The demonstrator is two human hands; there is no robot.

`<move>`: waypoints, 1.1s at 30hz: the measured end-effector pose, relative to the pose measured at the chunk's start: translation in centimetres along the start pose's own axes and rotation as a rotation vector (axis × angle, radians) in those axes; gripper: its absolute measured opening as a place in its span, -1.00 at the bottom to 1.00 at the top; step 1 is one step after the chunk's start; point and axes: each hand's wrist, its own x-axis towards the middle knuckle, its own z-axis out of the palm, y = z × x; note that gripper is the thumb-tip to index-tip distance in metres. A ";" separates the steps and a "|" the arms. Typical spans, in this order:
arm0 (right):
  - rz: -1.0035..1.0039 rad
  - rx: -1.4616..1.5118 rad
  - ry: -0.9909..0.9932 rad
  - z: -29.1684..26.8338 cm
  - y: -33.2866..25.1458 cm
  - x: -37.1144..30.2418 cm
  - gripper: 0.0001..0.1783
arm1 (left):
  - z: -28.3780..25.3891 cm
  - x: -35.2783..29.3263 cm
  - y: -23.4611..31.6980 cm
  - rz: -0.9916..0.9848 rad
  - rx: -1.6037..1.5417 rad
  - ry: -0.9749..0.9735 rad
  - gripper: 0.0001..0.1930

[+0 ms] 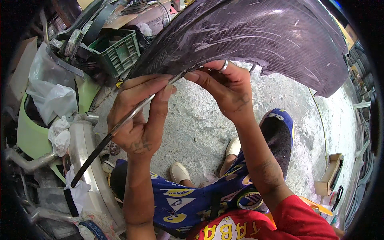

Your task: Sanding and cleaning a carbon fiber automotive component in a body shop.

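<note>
The left hand (138, 130) has its thumb and fingers pinched around a long, thin strip (98, 151), silvery along its upper length and black toward its lower end, which slants down past the wrist to the left. The right hand (232, 92), a silver ring on one finger, is bent in at the strip's upper end, thumb below and finger above; from where I stand I can't tell whether it is gripping the strip, the edge beside it, or both. That upper end lies at the lower edge of a large, curved, dark purplish-grey panel (276, 48) with a woven carbon look and pale scratches, spreading above both hands. Under the hands are blue trousers (180, 200) with a yellow-and-white print and a pair of cream shoes (180, 173) on the rough grey floor (200, 120). Off to the left sit a rounded silver metal canister (82, 140), a pale green curved panel (34, 136) with a cloudy plastic bag (52, 96) over it, and, farther back, a green plastic crate (122, 54). Over on the right, an open brown box (330, 176) rests on the floor.
</note>
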 end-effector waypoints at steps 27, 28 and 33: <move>0.010 0.022 -0.046 0.1 -0.5 0.3 -0.76 | -0.7 0.5 0.4 0.005 0.055 -0.044 -0.79; 0.020 -0.033 -0.061 0.2 -0.8 0.3 -0.76 | -0.7 0.4 0.4 0.025 0.076 -0.035 -0.79; 0.014 0.028 -0.072 0.1 -1.1 0.4 -0.79 | -0.5 1.1 0.7 0.134 0.176 -0.052 -0.79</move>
